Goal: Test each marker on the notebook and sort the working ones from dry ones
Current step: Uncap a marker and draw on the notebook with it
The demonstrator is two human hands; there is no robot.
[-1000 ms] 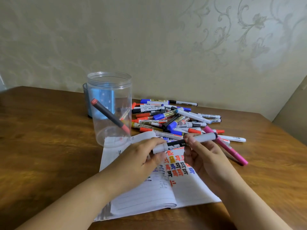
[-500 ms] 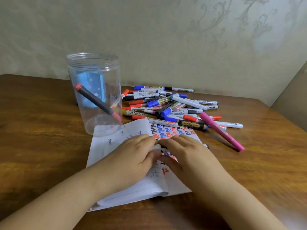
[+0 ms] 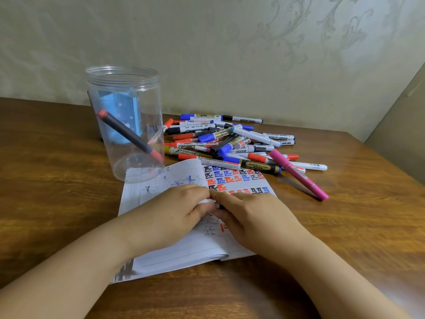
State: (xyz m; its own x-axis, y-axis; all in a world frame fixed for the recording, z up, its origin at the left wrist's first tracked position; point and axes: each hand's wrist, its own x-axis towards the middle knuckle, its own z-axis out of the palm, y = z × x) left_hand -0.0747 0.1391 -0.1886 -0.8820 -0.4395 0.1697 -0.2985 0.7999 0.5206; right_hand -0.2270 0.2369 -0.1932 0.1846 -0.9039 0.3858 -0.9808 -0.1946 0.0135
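A: Listing item one: a white marker [image 3: 207,201], nearly hidden, held low over the open notebook [image 3: 174,247] at the page's middle. Only a sliver of white barrel shows between the hands.

B: Fingers?

A: Left hand [image 3: 174,217]: fingers curled round the marker's near end, thumb closed under it. Right hand [image 3: 250,217]: fingers curled over the other end, knuckles up. Both clamped on it, tips meeting. Whether the cap is on or off, I cannot tell.

B: Step in hand?

A: By my reading, uncapping or recapping for a test stroke. Best done with a straight pull along the barrel, left hand steady, then a short mark on a bare patch of page below the coloured test marks [image 3: 232,178].

B: Surroundings?

A: Item two: clear jar [image 3: 125,125], touching the notebook's far left corner, one dark marker with red ends [image 3: 128,134] leaning inside. Item three: pile of markers [image 3: 230,143], beyond the notebook. Item four: pink marker [image 3: 299,176], lying apart at the pile's right edge. All on a wooden table [image 3: 46,180].
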